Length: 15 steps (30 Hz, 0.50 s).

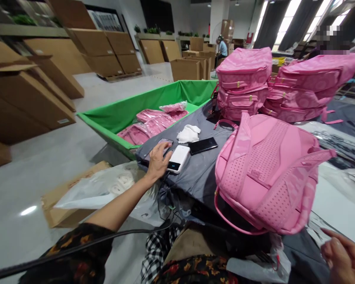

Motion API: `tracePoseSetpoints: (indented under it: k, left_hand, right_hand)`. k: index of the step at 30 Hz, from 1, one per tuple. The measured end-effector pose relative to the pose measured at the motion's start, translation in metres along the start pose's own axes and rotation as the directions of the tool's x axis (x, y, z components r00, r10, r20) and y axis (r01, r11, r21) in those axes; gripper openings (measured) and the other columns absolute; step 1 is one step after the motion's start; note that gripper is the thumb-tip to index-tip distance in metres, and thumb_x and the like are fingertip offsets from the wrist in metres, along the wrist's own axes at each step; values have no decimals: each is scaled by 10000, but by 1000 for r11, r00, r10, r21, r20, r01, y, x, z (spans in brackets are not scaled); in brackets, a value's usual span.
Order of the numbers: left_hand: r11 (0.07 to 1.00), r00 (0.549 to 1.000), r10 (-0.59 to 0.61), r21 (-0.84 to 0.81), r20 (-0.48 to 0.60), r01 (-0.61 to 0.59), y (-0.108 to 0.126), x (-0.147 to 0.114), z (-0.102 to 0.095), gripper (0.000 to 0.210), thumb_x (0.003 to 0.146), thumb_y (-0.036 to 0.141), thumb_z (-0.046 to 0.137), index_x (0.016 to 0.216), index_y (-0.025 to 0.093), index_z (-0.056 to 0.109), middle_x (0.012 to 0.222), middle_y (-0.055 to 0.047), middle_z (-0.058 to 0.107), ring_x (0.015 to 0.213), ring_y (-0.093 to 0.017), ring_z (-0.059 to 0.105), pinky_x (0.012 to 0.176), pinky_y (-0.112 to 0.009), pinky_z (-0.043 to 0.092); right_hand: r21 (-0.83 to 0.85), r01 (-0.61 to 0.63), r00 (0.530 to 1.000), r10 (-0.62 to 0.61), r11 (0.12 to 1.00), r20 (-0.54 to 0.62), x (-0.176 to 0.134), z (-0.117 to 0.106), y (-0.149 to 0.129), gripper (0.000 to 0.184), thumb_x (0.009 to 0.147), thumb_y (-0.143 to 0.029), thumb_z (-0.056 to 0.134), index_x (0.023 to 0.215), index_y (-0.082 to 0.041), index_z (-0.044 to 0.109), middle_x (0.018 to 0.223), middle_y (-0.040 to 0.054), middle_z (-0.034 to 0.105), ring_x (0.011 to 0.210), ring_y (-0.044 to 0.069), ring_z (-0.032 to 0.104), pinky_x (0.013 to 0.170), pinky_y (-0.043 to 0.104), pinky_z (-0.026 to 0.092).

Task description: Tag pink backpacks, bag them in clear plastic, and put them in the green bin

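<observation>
My left hand (159, 161) rests on the grey-covered table with its fingers spread. Its fingertips touch a phone (166, 141) at the table's left edge, and its thumb is beside a white power bank (179, 157) with a lit display. A black phone (203, 146) and a crumpled white tissue (189, 133) are close by. At the lower right, my right hand (344, 254) has loosely bent fingers, held apart, with nothing visible in them; the frame cuts it off. Between my hands a pink backpack (269, 173) lies with its straps facing up.
Stacked pink backpacks (244, 85) stand at the table's back. Left of it, a green bin (106, 118) holds plastic-wrapped pink items (154, 124). A plastic bag (106, 189) and cardboard are below my left arm. A black cable (130, 232) crosses in front. People are farther back.
</observation>
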State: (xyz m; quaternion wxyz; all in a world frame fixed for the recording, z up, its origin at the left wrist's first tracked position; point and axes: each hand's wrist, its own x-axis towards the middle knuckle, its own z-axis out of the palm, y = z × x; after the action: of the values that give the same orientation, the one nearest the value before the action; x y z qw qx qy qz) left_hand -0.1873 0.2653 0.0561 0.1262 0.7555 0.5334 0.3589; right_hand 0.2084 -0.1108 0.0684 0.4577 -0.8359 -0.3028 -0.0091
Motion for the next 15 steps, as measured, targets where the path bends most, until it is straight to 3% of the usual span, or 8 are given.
tracePoseSetpoints:
  k: [2,4,6,8,10,15]
  left_hand:
    - [979,994,99,-181,43,-90,35,3,11,469,936,474,416,1258,194,610,1296,-108,668,1264,-277,557,1126,-464,392]
    - [926,974,188,-354,129,-132,76,8,30,543,937,540,423,1313,182,583,1361,-112,628,1282,-273,555,1127,-454,406]
    - [869,933,288,-469,215,-159,118,10,52,654,920,586,429,1405,156,511,1458,-133,555,1346,-289,510,1146,-463,392]
    - [832,883,385,-515,267,-207,150,4,69,733,897,616,426,1450,138,468,1505,-149,509,1383,-316,473,1161,-478,374]
    - [827,847,435,-508,304,-242,168,-10,74,756,882,627,427,1452,133,477,1475,-161,539,1343,-338,506,1139,-485,393]
    - [878,827,406,-419,389,-234,161,-48,41,704,883,605,480,1447,185,499,1161,-124,718,1038,-316,659,944,-457,505]
  right_hand:
    - [-85,228,966,-236,970,-102,8,4,-35,405,884,-571,595,1023,-207,707,786,57,659,670,224,607,636,356,486]
    - [-78,548,835,-550,833,-6,23,21,-68,355,892,-510,611,1051,-209,712,932,94,699,863,261,654,815,409,526]
    - [-40,712,695,-696,701,183,41,40,-89,414,912,-485,592,1214,-217,681,1231,137,676,1200,312,592,1032,500,462]
    - [1,746,608,-683,665,404,54,53,-97,396,959,-437,523,1275,-244,662,1345,112,644,1338,298,514,1144,552,358]
    - [23,726,575,-624,688,528,55,55,-95,384,980,-392,478,1290,-253,658,1360,91,648,1365,279,502,1182,566,303]
    - [97,724,529,-640,683,558,19,32,-74,393,951,-353,522,1309,-251,645,1366,89,648,1363,265,514,1205,530,292]
